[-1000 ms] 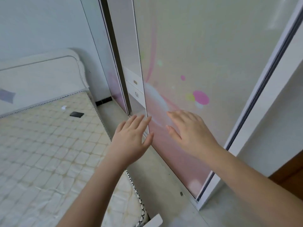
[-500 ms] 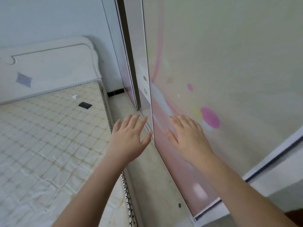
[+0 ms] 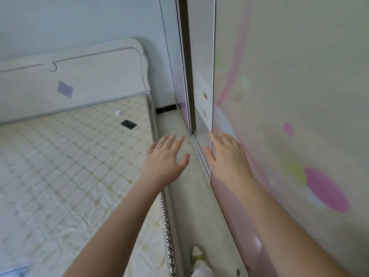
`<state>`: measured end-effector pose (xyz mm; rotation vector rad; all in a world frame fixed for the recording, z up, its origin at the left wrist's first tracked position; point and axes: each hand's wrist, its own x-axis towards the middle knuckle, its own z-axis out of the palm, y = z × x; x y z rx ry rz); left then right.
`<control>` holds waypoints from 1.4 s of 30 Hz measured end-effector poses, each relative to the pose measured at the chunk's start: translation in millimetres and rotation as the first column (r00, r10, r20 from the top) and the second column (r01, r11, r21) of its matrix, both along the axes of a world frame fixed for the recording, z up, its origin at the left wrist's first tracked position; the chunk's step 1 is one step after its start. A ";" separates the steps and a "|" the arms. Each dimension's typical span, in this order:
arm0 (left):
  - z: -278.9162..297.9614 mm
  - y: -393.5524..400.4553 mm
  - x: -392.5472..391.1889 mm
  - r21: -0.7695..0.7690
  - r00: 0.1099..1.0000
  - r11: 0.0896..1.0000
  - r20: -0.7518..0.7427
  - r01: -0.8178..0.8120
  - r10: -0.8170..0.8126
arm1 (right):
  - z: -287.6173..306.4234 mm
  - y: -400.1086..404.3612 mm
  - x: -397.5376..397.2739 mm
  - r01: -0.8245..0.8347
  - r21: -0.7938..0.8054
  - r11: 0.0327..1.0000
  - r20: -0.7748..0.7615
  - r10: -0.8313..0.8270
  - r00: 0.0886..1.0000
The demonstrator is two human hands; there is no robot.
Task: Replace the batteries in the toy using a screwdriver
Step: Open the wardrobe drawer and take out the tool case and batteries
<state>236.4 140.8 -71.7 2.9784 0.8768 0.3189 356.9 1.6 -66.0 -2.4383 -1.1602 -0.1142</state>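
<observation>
Toy: we see no toy, batteries or screwdriver in this view.
Left hand (image 3: 166,158): we hold it out, palm down, fingers straight and spread, gripping nothing, above the floor strip (image 3: 191,196) between mattress (image 3: 69,166) and wardrobe.
Right hand (image 3: 227,156): our fingers are straight and lie flat against the sliding door (image 3: 289,96) near its left edge; nothing is gripped.
Door: pale, with pink and green blobs, partly slid open.
Gap: inside we see two drawers (image 3: 203,104) with small handles.
Mattress: quilted; a small black object (image 3: 128,124) lies near the headboard (image 3: 79,82).
</observation>
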 end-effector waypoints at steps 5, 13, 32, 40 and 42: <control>-12.6 78.9 33.1 0.019 0.999 1.000 0.036 -0.018 0.017 | -7.0 85.4 30.5 -0.067 -0.059 0.996 0.013 0.068 0.998; -8.3 203.5 84.7 -0.005 0.999 1.000 0.049 0.007 -0.007 | -1.0 209.0 89.1 -0.098 -0.150 0.984 0.054 0.107 0.993; -10.1 411.3 253.0 -0.005 1.000 1.000 -0.022 0.011 -0.012 | -11.6 427.3 263.0 -0.060 -0.142 0.988 -0.004 0.060 0.998; -17.9 483.0 325.5 0.048 0.997 0.998 -0.071 0.046 -0.043 | -27.7 499.6 327.1 0.001 -0.185 0.983 0.027 0.004 1.000; -20.3 502.7 343.5 0.046 0.993 0.997 -0.105 0.056 -0.051 | -31.3 517.3 343.2 0.015 -0.195 0.981 0.040 -0.008 0.999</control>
